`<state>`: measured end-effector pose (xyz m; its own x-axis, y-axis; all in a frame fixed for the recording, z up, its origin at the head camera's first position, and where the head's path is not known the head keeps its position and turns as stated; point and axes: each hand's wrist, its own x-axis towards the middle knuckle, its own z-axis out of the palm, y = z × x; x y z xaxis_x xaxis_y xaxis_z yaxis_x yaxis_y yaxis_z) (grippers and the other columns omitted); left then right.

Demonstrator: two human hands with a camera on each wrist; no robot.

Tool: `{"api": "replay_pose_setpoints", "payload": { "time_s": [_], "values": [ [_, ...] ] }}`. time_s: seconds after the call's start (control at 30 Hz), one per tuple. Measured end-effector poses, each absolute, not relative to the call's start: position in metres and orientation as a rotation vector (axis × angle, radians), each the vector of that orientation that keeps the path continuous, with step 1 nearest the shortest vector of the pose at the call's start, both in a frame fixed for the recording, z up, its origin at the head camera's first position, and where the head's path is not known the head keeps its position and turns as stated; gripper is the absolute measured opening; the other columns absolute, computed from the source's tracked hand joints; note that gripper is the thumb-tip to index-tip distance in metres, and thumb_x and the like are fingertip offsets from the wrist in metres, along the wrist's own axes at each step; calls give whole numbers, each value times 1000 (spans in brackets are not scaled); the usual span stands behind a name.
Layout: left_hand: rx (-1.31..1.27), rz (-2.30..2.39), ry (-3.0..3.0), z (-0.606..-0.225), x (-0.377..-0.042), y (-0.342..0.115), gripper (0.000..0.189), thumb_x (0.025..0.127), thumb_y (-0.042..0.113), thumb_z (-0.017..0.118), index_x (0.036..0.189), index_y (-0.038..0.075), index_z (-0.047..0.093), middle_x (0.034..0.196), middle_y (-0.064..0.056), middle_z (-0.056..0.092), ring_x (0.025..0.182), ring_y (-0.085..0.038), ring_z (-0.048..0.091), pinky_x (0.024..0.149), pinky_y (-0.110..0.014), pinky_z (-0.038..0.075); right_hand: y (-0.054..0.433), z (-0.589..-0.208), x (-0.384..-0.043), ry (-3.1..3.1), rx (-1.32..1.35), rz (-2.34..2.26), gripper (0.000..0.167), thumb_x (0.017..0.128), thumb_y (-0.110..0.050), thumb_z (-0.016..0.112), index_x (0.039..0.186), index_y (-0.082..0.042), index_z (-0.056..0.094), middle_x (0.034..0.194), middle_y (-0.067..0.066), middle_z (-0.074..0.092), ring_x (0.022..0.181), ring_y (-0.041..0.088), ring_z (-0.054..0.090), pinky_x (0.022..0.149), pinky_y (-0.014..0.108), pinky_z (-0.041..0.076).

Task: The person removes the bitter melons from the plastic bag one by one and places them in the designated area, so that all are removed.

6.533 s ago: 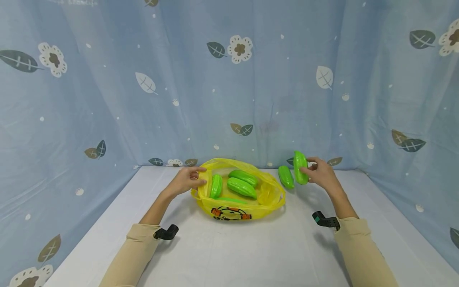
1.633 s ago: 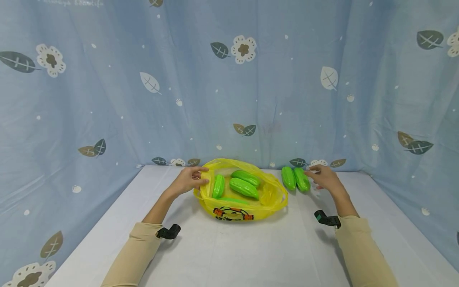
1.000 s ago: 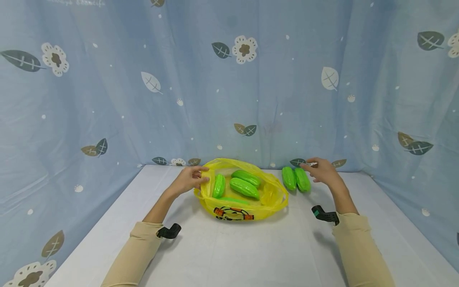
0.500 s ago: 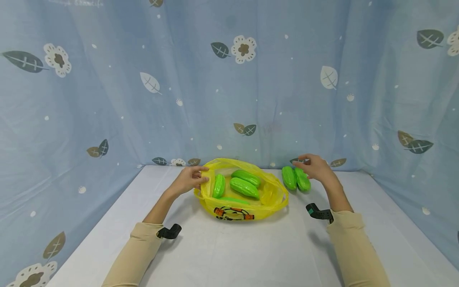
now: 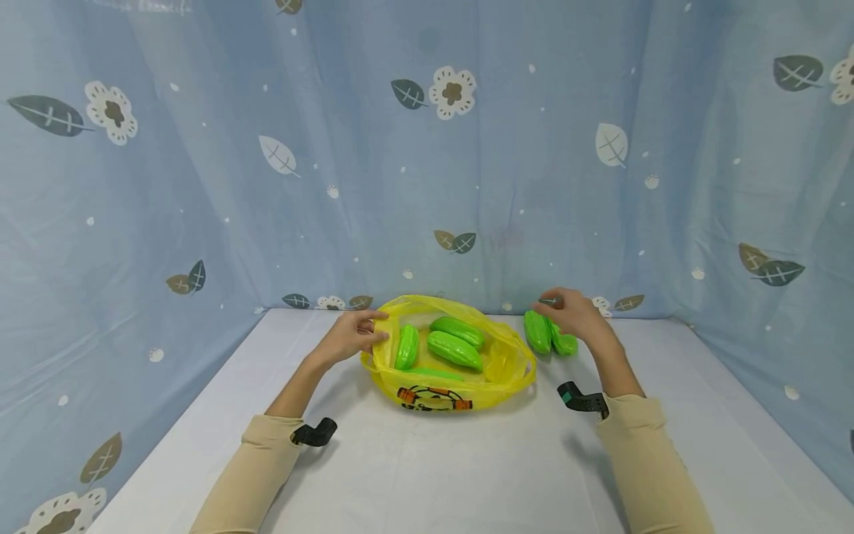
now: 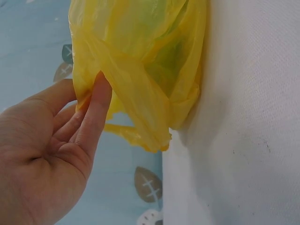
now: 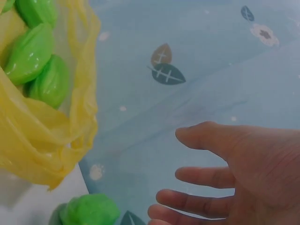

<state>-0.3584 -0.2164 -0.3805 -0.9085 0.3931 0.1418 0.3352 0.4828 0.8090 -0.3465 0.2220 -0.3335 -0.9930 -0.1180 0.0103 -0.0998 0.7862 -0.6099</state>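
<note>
My left hand (image 5: 343, 337) pinches the left rim of a yellow plastic bag (image 5: 497, 394), thumb and fingertips on the thin film in the left wrist view. The bag lies with its mouth spread. Inside are several glossy green ridged vegetables shaped like cucumbers, one (image 5: 455, 350) in the middle and another (image 5: 406, 346) by the left side. To the bag's right, two similar vegetables lie side by side, a left one (image 5: 537, 331) and a right one (image 5: 564, 343) partly hidden by my right hand (image 5: 577, 315). That hand hovers above them, fingers apart and holding nothing in the right wrist view (image 7: 262, 173).
A white table (image 5: 427, 475) carries everything. A blue curtain (image 5: 507, 148) printed with leaves and flowers hangs behind it and along both sides. The bag and the two loose vegetables sit near the table's back edge. Black cameras (image 5: 583, 398) are strapped at both wrists.
Earliest, my right hand held up one green vegetable; it then lay beside the other, released. Since then the right hand has moved left and over the pair. The left hand and bag stay put.
</note>
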Motion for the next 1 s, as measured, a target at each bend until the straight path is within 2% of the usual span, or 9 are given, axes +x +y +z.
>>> {"api": "replay_pose_setpoints", "payload": {
  "time_s": [0.2,0.3,0.47,0.63,0.77,1.0],
  "values": [
    [652,1429,2651,-381,-358,-216,49,92,16,69,138,6,55,103,-19,71,74,-20,72,69,-39,63,215,-334,-346,2949,-199,-967,70,98,-53,51,145,-2,44,137,32,51,101,40,67,81,45,59],
    [658,1427,2650,-381,-357,-216,49,92,17,70,138,5,55,103,-20,71,75,-20,72,69,-39,63,212,-335,-346,2962,-203,-947,68,98,-53,52,144,-3,45,136,30,53,107,41,64,83,46,58],
    [686,1423,2652,-380,-357,-216,50,92,17,70,138,3,54,104,-22,71,74,-21,72,69,-39,63,204,-336,-345,3014,-239,-884,64,98,-51,52,140,-3,50,133,28,57,118,43,57,94,56,52],
    [667,1421,2658,-381,-358,-216,49,92,17,70,137,5,55,103,-20,71,73,-19,72,68,-38,63,196,-338,-342,3013,-260,-867,63,98,-51,53,140,-5,50,132,28,58,118,44,57,95,59,50],
    [641,1412,2668,-381,-358,-216,48,92,18,70,137,8,56,102,-17,71,73,-18,72,68,-36,63,191,-337,-338,3018,-265,-849,62,97,-51,54,140,-6,51,129,27,60,115,44,58,93,59,51],
    [663,1396,2680,-382,-358,-215,48,92,19,70,137,7,56,104,-18,71,75,-19,72,68,-37,63,184,-336,-332,3014,-303,-860,58,98,-45,57,138,-5,52,125,25,62,110,41,61,88,55,53]
  ]
}}
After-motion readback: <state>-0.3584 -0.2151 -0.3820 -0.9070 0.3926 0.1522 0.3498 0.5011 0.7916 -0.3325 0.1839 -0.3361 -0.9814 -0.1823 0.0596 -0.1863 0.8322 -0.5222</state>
